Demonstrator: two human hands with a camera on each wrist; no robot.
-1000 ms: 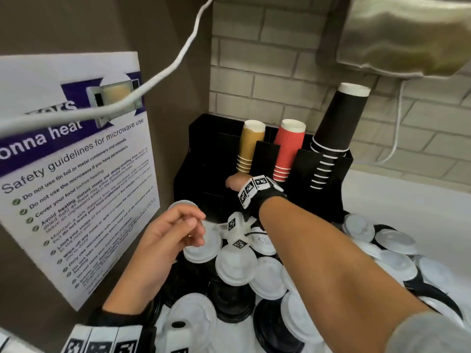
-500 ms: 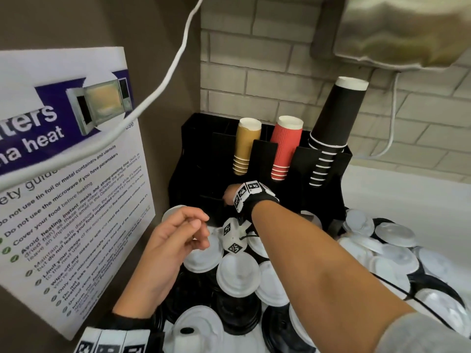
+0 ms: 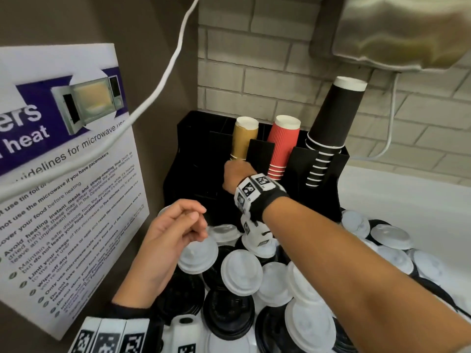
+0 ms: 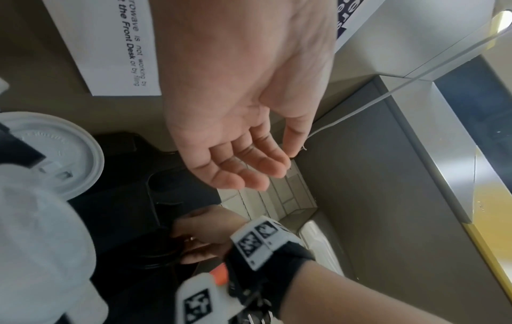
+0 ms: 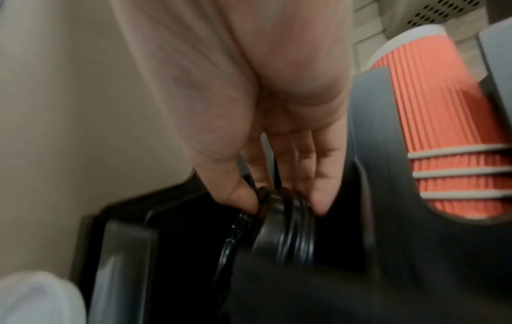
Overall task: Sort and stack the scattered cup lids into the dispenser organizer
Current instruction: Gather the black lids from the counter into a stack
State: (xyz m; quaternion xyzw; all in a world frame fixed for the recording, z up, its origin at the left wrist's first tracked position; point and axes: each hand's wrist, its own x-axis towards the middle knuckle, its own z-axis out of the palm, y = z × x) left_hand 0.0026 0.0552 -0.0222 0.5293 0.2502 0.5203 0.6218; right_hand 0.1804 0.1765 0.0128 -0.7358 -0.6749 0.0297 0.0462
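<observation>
A pale brick wall (image 3: pixel 254 72) backs a white counter (image 3: pixel 407 200), with a microwave safety notice (image 3: pixel 63 174) fixed to the brown panel at the left. Against the wall stands the black dispenser organizer (image 3: pixel 188 159), carrying upturned stacks of gold cups (image 3: pixel 243 137), red ribbed cups (image 3: pixel 281 146) and black cups (image 3: pixel 328 128).

The right hand (image 3: pixel 235 178) reaches into a lower compartment of the organizer. In the right wrist view its thumb and fingertips (image 5: pixel 317 197) pinch a short stack of black lids (image 5: pixel 285 223), round, glossy and ridged at the rim, held on edge inside the compartment.

The left hand (image 3: pixel 168 240) hovers just above the loose pile, fingers loosely curled, holding nothing.

Scattered lids cover the counter before the organizer: white domed lids (image 3: pixel 240 273) and black flat lids (image 3: pixel 228 314), overlapping and mixed, some tilted on others.
</observation>
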